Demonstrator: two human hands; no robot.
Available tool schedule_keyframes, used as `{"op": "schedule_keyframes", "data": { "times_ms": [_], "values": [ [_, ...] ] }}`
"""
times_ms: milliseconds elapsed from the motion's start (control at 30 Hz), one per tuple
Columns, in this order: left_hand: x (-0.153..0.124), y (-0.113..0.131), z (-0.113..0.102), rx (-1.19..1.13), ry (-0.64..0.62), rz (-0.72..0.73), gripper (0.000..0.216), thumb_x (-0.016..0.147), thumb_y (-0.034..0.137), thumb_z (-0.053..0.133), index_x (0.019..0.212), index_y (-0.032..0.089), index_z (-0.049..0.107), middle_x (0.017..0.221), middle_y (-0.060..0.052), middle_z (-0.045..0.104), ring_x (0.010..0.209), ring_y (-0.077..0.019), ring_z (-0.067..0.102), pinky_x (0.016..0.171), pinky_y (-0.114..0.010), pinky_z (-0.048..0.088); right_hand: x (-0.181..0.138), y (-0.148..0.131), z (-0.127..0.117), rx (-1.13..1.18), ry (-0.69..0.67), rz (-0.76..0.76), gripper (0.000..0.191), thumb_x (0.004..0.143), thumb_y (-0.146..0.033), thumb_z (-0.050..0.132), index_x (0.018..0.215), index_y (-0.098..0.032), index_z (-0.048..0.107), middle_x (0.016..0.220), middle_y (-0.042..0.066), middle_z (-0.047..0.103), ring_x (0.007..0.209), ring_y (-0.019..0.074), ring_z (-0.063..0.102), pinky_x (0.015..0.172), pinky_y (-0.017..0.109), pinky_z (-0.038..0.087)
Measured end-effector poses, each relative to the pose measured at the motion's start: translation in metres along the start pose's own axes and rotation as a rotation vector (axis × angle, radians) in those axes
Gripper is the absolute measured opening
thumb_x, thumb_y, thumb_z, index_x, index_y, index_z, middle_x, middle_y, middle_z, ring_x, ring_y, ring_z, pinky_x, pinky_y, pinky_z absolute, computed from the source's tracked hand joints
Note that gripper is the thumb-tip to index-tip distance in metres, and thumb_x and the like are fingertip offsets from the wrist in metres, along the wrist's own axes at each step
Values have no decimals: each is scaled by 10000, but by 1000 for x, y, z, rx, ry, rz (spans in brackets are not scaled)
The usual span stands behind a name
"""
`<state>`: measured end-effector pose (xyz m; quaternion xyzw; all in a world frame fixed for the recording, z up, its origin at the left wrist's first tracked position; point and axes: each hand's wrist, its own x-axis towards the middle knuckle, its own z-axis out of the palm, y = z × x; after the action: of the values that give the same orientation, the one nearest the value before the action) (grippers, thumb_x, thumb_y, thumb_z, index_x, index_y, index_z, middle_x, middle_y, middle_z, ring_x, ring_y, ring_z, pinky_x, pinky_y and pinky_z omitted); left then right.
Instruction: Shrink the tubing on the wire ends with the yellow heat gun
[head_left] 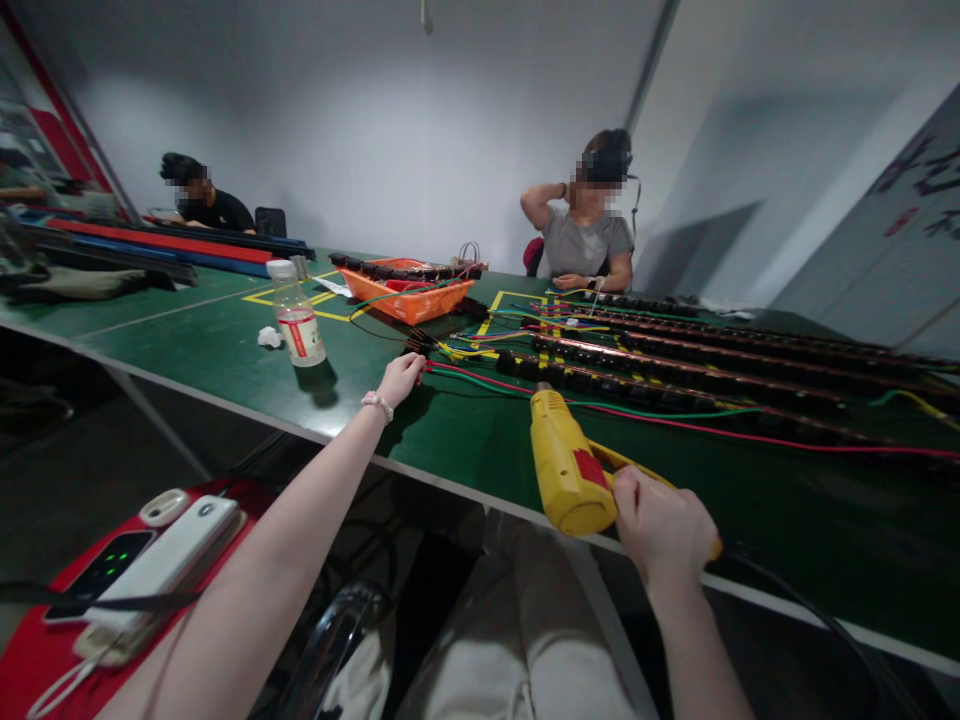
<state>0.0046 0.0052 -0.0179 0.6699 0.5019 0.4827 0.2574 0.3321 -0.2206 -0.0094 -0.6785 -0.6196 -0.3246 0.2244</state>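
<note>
My right hand [664,528] is wrapped round the handle of a yellow power tool [566,465] with a red switch; the tool rests near the front edge of the green table [480,440], nose pointing away from me. My left hand [400,378] reaches out across the table, fingers pinched on the ends of red and green wires [480,380]. A bead bracelet sits on that wrist. The wires run to the right along long dark strips [675,385] studded with black parts.
A clear plastic bottle [298,318] with a red label stands left of my left hand, a crumpled white scrap beside it. An orange tray [409,290] sits farther back. Two people sit across the table. A red stool [82,600] bearing phones and a power bank stands at my left.
</note>
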Motion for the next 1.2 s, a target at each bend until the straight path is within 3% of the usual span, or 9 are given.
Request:
{"op": "schedule_keyframes", "data": {
  "times_ms": [200, 567, 933, 1200],
  "values": [
    [4, -5, 1, -25, -7, 15, 310, 815, 409, 416, 633, 175, 504, 528, 27, 474, 501, -109, 462, 536, -238, 356, 1, -11, 0, 10, 14, -3, 420, 897, -266, 330, 553, -183, 557, 534, 18, 611, 476, 111, 440, 579, 271, 235],
    [0, 1, 1, 37, 20, 37, 320, 830, 407, 412, 614, 184, 488, 488, 37, 456, 494, -107, 448, 543, -234, 343, 16, -75, 3, 107, 80, -24, 374, 892, -276, 362, 604, -183, 581, 537, 13, 612, 511, 123, 490, 613, 275, 252],
    [0, 0, 2, 20, -22, 45, 310, 835, 400, 413, 623, 185, 482, 515, 35, 451, 501, -108, 436, 533, -236, 345, 22, -129, 5, 218, 43, -20, 350, 895, -289, 360, 625, -182, 555, 572, 16, 599, 570, 135, 511, 643, 300, 246],
    [3, 0, 0, 118, 16, 34, 292, 816, 383, 440, 641, 167, 528, 585, 16, 510, 578, -115, 428, 547, -235, 317, 24, -156, 7, 285, 13, -38, 342, 904, -277, 344, 669, -187, 575, 614, 16, 618, 597, 146, 536, 664, 316, 250]
  ]
}}
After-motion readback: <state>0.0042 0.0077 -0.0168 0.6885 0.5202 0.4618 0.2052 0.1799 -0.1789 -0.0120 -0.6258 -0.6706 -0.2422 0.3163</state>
